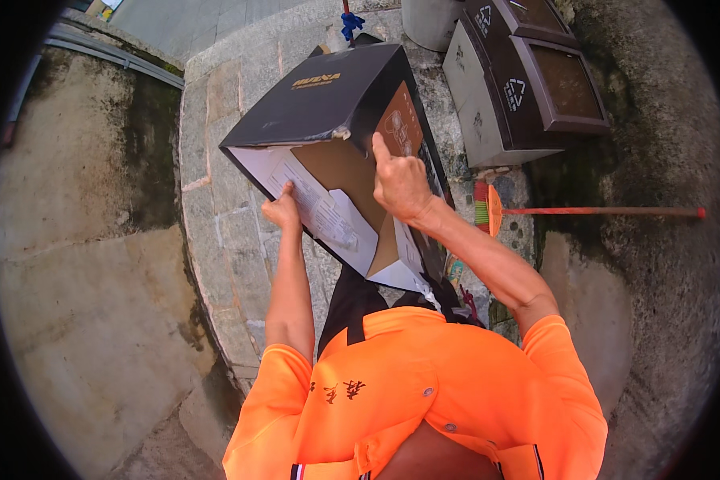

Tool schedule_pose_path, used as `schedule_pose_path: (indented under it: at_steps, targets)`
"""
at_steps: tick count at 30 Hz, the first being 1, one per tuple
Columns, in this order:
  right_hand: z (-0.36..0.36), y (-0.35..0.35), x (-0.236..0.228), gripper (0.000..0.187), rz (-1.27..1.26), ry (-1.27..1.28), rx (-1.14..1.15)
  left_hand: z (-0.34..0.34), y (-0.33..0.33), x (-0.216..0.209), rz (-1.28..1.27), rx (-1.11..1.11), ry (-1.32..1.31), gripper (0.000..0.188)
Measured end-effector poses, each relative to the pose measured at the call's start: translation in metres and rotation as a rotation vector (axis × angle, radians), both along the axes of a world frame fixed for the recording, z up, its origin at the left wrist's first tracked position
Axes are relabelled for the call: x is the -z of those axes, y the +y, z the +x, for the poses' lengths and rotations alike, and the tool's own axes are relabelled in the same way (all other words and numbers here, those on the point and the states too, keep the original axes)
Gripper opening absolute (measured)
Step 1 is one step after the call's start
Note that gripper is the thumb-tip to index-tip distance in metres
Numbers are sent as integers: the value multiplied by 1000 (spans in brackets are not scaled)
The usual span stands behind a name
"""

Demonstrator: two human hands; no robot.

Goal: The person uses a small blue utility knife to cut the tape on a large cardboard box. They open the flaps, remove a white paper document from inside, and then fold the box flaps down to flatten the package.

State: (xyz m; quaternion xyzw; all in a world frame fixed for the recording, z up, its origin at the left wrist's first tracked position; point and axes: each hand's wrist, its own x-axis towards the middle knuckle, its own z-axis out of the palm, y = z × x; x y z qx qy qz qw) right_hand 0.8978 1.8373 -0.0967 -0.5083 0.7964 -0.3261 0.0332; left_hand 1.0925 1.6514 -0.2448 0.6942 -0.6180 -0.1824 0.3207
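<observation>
A large black cardboard box (320, 92) with gold lettering and a brown printed side panel is tilted in front of me, its open end facing me. Inside it show bare brown cardboard and a white panel (316, 204) with printed lines. My left hand (283, 210) is closed on the left edge of the opening, thumb over the white panel. On the right edge, my right hand (402, 184) is closed with one finger stretched up along the brown panel; its other fingers are partly hidden. The box's upper front edge is torn near the corner.
A brown and grey double waste bin (488, 120) stands at the far right, beside a grey cylinder (428, 22). An orange broom (494, 210) with a red handle lies to the right. Behind the box rises a pole with a blue knot (351, 24). Stone paving (224, 240) runs underneath.
</observation>
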Motion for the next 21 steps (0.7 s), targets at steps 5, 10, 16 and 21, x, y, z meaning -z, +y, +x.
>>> schedule_pose_path:
  at_steps: [5,10,16,21]
  targets:
    - [17,7,30,65,126,70,37,-33,5,-46,-81,95,84,37]
    - [45,30,53,64,214,57,-49,-38,9,-75,-104,311,219,43]
    - [107,18,74,63,282,-217,-157,-61,44,-124,241,563,308,38]
    - [129,22,88,58,330,-289,-204,-31,93,-122,205,633,407,41]
